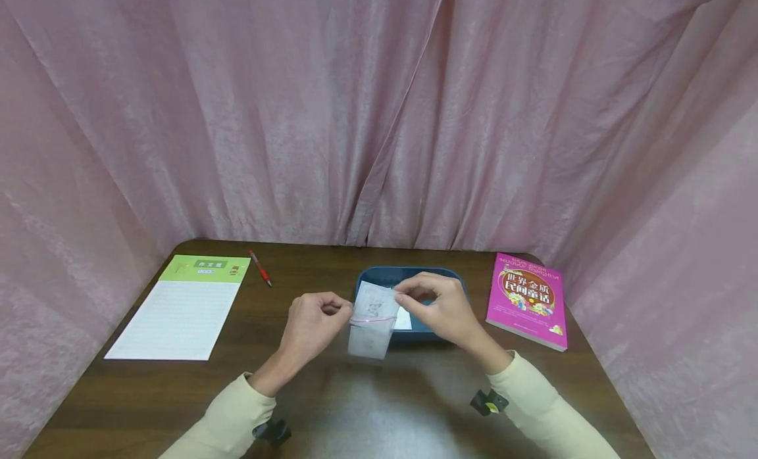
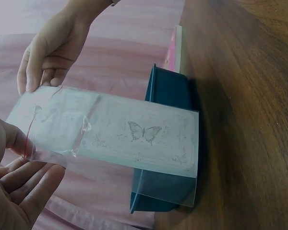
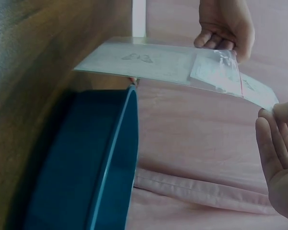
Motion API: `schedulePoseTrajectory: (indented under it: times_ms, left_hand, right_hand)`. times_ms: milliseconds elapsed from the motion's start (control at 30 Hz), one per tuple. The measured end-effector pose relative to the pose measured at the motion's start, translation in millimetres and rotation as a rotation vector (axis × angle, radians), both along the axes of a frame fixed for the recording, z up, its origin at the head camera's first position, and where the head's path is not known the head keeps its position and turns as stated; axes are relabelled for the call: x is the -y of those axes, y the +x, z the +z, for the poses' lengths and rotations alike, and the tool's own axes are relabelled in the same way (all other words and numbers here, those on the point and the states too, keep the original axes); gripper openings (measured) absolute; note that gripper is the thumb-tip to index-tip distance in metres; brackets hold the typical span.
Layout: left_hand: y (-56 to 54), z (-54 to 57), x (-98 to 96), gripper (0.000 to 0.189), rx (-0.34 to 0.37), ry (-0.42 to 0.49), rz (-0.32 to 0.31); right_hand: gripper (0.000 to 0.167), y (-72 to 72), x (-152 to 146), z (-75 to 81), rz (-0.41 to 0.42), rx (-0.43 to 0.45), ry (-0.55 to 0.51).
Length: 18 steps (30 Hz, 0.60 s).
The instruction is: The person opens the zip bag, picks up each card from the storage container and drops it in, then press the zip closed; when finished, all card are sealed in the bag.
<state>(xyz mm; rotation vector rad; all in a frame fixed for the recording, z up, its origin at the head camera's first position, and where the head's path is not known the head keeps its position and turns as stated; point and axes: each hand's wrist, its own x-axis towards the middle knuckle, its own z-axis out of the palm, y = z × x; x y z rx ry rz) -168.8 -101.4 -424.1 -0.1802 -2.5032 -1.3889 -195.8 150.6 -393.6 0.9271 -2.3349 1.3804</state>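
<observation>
My left hand (image 1: 314,327) pinches the side of a clear zip bag (image 1: 366,346) near its pink-red seal line. With thumb and fingertips, my right hand (image 1: 441,306) grips the far end of a pale card (image 1: 379,300) that sticks out past the seal. In the left wrist view, a white sheet with a butterfly drawing (image 2: 144,134) shows through the bag's lower part. The right wrist view shows the pale card (image 3: 264,95) lying partly inside the bag and partly beyond it. The bag hangs tilted above the table, in front of a blue bin.
Behind the hands the blue bin (image 1: 408,271) stands on the brown table (image 1: 314,268), with white paper (image 1: 403,319) inside. At left lie a green-topped writing pad (image 1: 177,314) and a red pen (image 1: 260,268). A pink book (image 1: 526,301) lies at right, and pink curtains (image 1: 296,117) surround the table.
</observation>
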Motion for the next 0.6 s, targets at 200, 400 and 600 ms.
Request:
schedulePoseTrajectory:
  times_ms: [200, 400, 600]
  left_hand:
    - [0.7, 0.5, -0.2, 0.010, -0.001, 0.005, 0.001]
    - [0.7, 0.8, 0.0, 0.010, -0.006, 0.007, -0.009]
    - [-0.3, 0.4, 0.4, 0.012, -0.015, 0.014, -0.017]
  right_hand:
    - [0.011, 9.2, 6, 5.0, -0.013, 0.069, 0.021]
    - [0.012, 4.3, 6, -7.6, 0.004, 0.076, 0.024]
    - [0.011, 0.7, 4, -15.9, 0.027, 0.037, 0.044]
